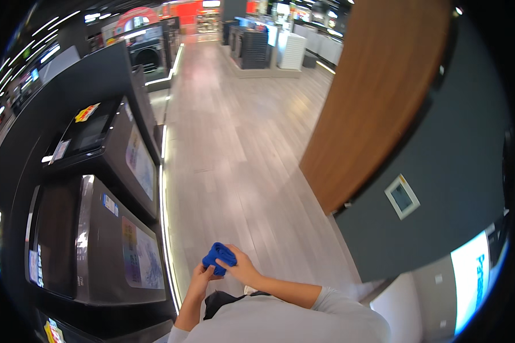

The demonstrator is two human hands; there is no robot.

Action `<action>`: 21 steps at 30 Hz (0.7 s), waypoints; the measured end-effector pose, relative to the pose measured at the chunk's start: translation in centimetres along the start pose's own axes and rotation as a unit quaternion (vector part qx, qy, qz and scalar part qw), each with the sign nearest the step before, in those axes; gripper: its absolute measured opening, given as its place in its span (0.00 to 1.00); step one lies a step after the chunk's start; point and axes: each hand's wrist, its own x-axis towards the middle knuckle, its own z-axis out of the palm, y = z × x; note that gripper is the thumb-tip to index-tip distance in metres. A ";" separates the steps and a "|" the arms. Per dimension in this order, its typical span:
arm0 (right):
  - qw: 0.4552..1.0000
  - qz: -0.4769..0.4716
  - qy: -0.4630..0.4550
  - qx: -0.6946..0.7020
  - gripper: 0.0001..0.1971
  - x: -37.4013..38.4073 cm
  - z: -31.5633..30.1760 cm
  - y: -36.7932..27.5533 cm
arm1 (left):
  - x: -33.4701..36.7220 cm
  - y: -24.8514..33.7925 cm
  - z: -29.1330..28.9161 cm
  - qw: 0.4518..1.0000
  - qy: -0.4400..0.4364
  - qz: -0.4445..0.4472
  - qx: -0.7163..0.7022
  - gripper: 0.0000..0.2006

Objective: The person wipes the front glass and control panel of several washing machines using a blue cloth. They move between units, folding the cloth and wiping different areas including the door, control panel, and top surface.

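Note:
A folded blue cloth [217, 255] is held in front of my body, low in the view. My left hand [201, 276] grips its lower left edge, fingers bent against it. My right hand [242, 266] wraps round its right side, with the thumb lying over the front. The two hands are close together at the cloth. Part of the fingers is hidden behind the fabric.
Top-loading washing machines [120, 240] stand along the left on a dark platform edged by a light strip [167, 240]. A wood panel [372, 97] and a grey wall with a small framed panel [402, 197] rise on the right. Display stands [252, 48] stand on the wood-look floor [234, 143] ahead.

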 end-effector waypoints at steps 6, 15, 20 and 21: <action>0.994 0.035 -0.079 0.073 0.25 10.4 2.5 0.6 | 2.5 3.0 0.1 0.967 0.134 0.111 -0.186 0.26; 0.908 0.238 -0.084 0.334 0.21 26.9 6.2 6.9 | 17.6 8.9 -5.3 0.954 0.183 0.038 -0.234 0.20; 0.900 0.221 0.010 0.376 0.15 38.6 5.2 6.7 | 30.2 17.0 -7.5 0.978 0.122 0.011 -0.171 0.20; 0.901 0.218 0.010 0.375 0.15 41.5 5.0 6.1 | 32.5 19.1 -8.2 0.983 0.111 0.034 -0.143 0.20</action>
